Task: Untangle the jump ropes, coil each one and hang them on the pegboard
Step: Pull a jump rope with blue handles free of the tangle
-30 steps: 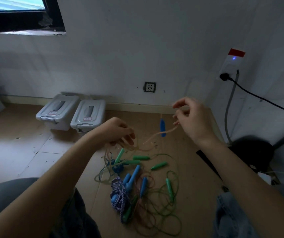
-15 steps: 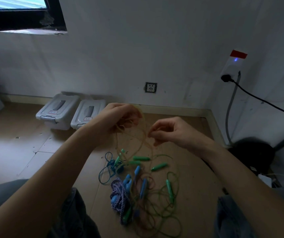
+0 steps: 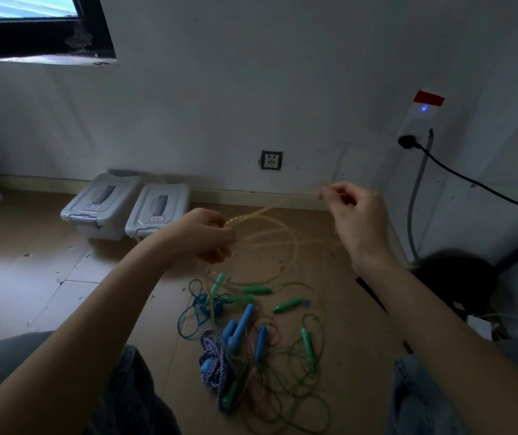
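1. Two grey lidded plastic storage boxes (image 3: 126,206) are sitting against the wall, behind the hands.
2. Tangled heap of thin jump ropes (image 3: 261,337), green and blue handles, is lying on the brown floor.
3. Left hand (image 3: 203,235) is gripping pale yellow translucent rope (image 3: 270,224) coils; right hand (image 3: 356,218) is pinching its raised strand.

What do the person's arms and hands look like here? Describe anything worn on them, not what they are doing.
Both forearms are bare from the bottom edge of the picture to the wrists, with no sleeves in view. The left hand and right hand wear no gloves, and no watch, bracelet or ring shows. The dim light hides finer detail.
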A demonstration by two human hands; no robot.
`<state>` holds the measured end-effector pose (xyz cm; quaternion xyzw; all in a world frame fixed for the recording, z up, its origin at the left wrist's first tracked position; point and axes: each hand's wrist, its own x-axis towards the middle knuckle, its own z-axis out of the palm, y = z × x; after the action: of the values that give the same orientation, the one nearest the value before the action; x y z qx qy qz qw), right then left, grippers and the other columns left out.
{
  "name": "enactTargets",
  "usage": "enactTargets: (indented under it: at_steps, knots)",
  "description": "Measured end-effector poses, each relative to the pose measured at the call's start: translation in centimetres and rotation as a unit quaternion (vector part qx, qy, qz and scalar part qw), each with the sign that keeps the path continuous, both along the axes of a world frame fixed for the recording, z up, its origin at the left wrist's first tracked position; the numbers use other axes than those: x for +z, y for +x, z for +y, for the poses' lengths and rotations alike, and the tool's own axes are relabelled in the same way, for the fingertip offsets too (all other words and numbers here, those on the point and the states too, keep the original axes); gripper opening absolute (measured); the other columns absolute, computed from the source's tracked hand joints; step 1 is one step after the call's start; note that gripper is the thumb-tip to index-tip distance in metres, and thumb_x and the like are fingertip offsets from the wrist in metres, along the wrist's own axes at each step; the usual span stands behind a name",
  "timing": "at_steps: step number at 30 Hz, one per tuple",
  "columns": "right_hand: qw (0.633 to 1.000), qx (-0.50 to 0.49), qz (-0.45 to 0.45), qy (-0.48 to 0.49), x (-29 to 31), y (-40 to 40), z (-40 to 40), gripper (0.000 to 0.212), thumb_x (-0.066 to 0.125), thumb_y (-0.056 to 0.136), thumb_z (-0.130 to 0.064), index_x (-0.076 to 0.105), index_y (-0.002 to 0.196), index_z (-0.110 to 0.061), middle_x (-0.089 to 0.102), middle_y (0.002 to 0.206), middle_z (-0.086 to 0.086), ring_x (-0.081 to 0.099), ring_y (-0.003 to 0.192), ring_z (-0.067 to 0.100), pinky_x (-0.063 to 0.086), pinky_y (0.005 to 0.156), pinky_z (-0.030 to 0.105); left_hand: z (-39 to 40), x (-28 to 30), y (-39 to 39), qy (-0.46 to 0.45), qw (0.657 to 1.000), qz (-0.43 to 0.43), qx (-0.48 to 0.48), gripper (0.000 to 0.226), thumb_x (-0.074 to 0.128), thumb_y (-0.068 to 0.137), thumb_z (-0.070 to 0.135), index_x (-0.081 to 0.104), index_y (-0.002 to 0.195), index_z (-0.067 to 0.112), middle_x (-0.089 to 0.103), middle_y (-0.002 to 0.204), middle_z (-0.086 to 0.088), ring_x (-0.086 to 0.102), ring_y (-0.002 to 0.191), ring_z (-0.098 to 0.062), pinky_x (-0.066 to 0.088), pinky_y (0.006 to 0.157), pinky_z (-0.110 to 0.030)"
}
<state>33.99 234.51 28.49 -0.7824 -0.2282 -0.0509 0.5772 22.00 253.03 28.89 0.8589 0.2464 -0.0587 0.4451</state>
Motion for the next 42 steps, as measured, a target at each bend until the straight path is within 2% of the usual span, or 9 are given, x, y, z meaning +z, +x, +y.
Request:
enactTargets:
  at_steps: [3, 5, 8, 12, 17, 22, 27, 35, 42]
  knots:
    - [0.993, -0.05, 0.1, 0.023, 0.2, 0.9, -0.5, 0.029, 0.04, 0.099, -0.024, 0.051, 0.073, -0.018, 0.048, 0.061, -0.002, 0.04, 0.046, 0.007, 0.033, 0.042, 0.019, 0.4, -0.1, -0.4, 0.071, 0.996, -0.034, 0.045, 0.012, 0.052, 0.089, 0.01, 0.059, 0.079, 0.01, 0.059, 0.074, -0.006, 0.056, 0.067, -0.016, 0.049, 0.063, -0.025]
    - [0.988, -0.023, 0.151, -0.039, -0.2, 1.0, -0.5, 0.032, 0.037, 0.1, -0.023, 0.049, 0.071, -0.018, 0.047, 0.058, -0.001, 0.035, 0.043, 0.009, 0.028, 0.039, 0.02, 0.4, 0.7, -0.5, -0.181, 0.97, -0.123, 0.104, 0.013, 0.05, 0.088, 0.004, 0.059, 0.079, 0.008, 0.06, 0.076, -0.004, 0.06, 0.061, -0.011, 0.052, 0.055, -0.02]
    - [0.976, 0.015, 0.169, -0.134, -1.0, 0.7, -0.1, 0.033, 0.035, 0.1, -0.023, 0.051, 0.071, -0.018, 0.049, 0.056, -0.001, 0.035, 0.041, 0.01, 0.026, 0.04, 0.02, 1.0, 2.6, -0.6, -0.565, 0.785, -0.253, 0.036, 0.013, 0.064, 0.07, 0.005, 0.064, 0.083, 0.008, 0.064, 0.081, -0.001, 0.059, 0.052, -0.002, 0.053, 0.061, -0.015]
    - [0.933, 0.051, 0.165, -0.314, -1.5, 1.1, -0.2, 0.029, 0.039, 0.096, -0.011, 0.058, 0.073, -0.009, 0.057, 0.057, 0.004, 0.042, 0.037, 0.012, 0.028, 0.037, 0.015, 1.4, 3.1, -0.7, -0.602, 0.708, -0.368, 0.032, 0.035, 0.044, 0.078, 0.009, 0.059, 0.11, 0.01, 0.061, 0.09, 0.001, 0.056, 0.052, 0.001, 0.046, 0.054, -0.004]
    - [0.808, 0.108, 0.137, -0.563, -2.1, 0.0, -0.6, 0.018, 0.044, 0.09, -0.002, 0.061, 0.093, -0.003, 0.06, 0.065, 0.007, 0.048, 0.045, 0.013, 0.034, 0.039, 0.015, 2.3, 3.2, -0.7, -0.588, 0.69, -0.407, 0.111, 0.035, 0.042, 0.075, 0.009, 0.05, 0.109, 0.012, 0.049, 0.082, 0.004, 0.05, 0.046, 0.001, 0.034, 0.035, -0.007]
    - [0.756, 0.147, 0.032, -0.637, -3.3, -0.1, -0.7, 0.03, 0.054, 0.088, -0.014, 0.054, 0.117, -0.009, 0.059, 0.12, 0.014, 0.056, 0.092, 0.027, 0.045, 0.077, 0.029, 1.8, 2.7, -0.4, -0.498, 0.763, -0.385, 0.145, 0.039, 0.038, 0.09, 0.008, 0.045, 0.125, 0.025, 0.047, 0.086, 0.001, 0.048, 0.052, -0.001, 0.029, 0.034, -0.006]
    - [0.793, 0.327, 0.009, -0.515, -2.8, -1.7, -0.4, 0.117, 0.08, 0.055, -0.055, -0.006, 0.134, -0.059, 0.026, 0.137, 0.002, 0.044, 0.118, 0.027, 0.045, 0.093, 0.042, 0.7, 2.1, 0.2, -0.344, 0.866, -0.309, 0.191, 0.056, 0.048, 0.092, 0.007, 0.038, 0.135, 0.041, 0.029, 0.143, -0.013, 0.054, 0.071, -0.011, 0.038, 0.036, -0.012]
    - [0.716, 0.509, 0.082, -0.471, -3.3, -4.3, 0.6, 0.037, 0.06, 0.082, -0.05, 0.056, 0.118, -0.042, 0.056, 0.105, -0.001, 0.055, 0.093, 0.023, 0.048, 0.08, 0.038, 0.6, 2.7, 0.1, -0.37, 0.853, -0.319, 0.186, 0.056, 0.048, 0.091, 0.006, 0.038, 0.136, 0.037, 0.024, 0.149, -0.017, 0.053, 0.066, -0.01, 0.034, 0.035, -0.011]
    - [0.847, 0.213, -0.134, -0.469, -3.0, -2.8, 0.5, 0.023, 0.058, 0.088, -0.034, 0.07, 0.103, -0.023, 0.04, 0.13, -0.001, 0.027, 0.121, 0.019, 0.026, 0.1, 0.035, 0.5, 1.9, -0.1, -0.247, 0.93, -0.23, 0.148, 0.062, 0.052, 0.089, 0.005, 0.034, 0.139, 0.036, 0.052, 0.1, -0.005, 0.058, 0.05, -0.006, 0.039, 0.036, -0.013]
